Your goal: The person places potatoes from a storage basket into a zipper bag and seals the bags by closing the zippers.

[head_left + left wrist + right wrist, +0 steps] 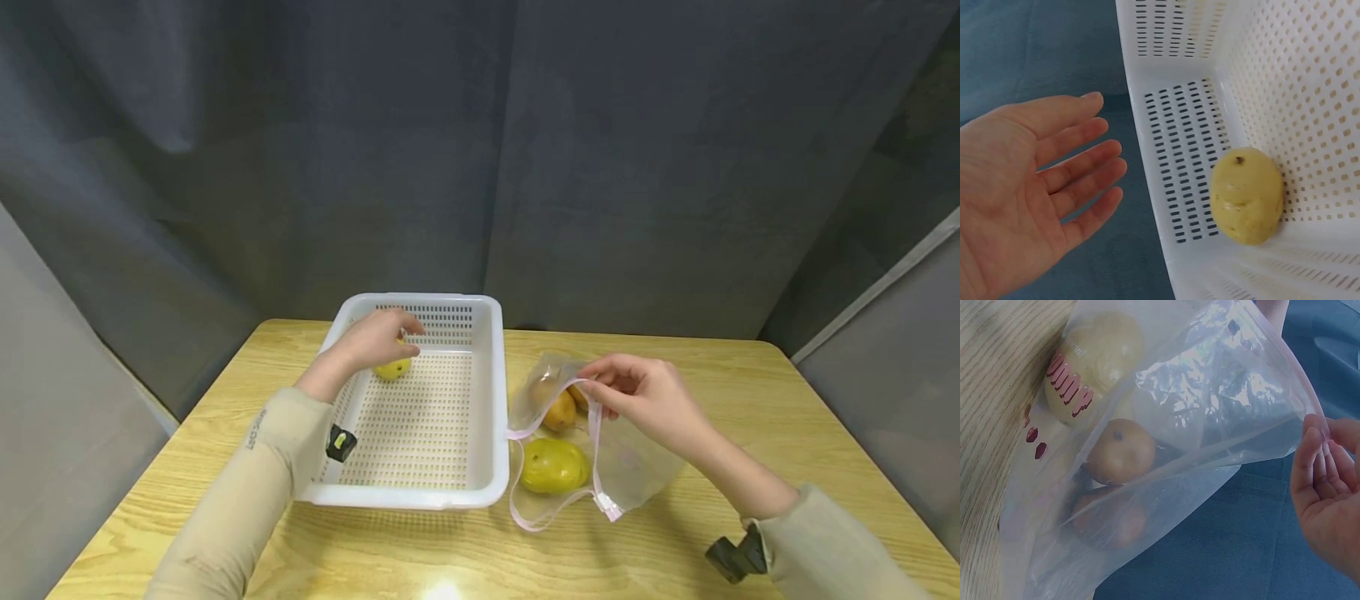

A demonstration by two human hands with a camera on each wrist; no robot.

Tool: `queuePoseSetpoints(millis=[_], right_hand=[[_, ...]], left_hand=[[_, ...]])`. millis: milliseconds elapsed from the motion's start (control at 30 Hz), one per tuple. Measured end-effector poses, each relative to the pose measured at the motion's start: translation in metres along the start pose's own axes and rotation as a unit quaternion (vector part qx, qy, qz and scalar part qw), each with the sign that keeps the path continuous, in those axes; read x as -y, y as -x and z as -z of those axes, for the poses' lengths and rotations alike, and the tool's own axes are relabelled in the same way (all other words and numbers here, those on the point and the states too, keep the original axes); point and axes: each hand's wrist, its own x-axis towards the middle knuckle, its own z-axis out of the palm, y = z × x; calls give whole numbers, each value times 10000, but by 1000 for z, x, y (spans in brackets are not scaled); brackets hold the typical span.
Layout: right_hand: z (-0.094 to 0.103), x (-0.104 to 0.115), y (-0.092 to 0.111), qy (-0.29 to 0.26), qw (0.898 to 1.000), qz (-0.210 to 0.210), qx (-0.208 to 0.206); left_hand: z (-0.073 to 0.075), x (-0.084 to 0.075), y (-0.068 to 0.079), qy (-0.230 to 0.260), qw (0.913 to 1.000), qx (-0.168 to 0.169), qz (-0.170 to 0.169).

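My left hand hovers over the far left part of a white perforated plastic basket, its fingers apart and holding nothing. Below it lies a yellow, potato-like oval with a dark spot, against the basket's slotted wall. My right hand pinches the pink-edged rim of a clear zip bag between thumb and fingertips, raising that side so the mouth gapes. Inside the bag sit a large yellow-green oval fruit and smaller round orange-brown fruits. Red lettering shows on the plastic in the right wrist view.
Both basket and bag stand side by side on a light wood table, the bag right of the basket. A dark grey curtain hangs behind the table's far edge. The zip slider lies toward the near side.
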Motion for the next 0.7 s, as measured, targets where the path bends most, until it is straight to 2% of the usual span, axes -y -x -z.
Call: queuePoseSetpoints(millis=[167, 367, 700], right_hand=[[0, 0, 0, -22, 10000, 0, 24], [-1, 0, -1, -19, 10000, -20, 49], [0, 1, 0, -47, 10000, -2, 50]], left_hand=[[-4, 8, -1, 20, 10000, 35, 6], [-12, 19, -3, 105, 9997, 135, 184], [-22, 27, -10, 367, 9980, 135, 499]])
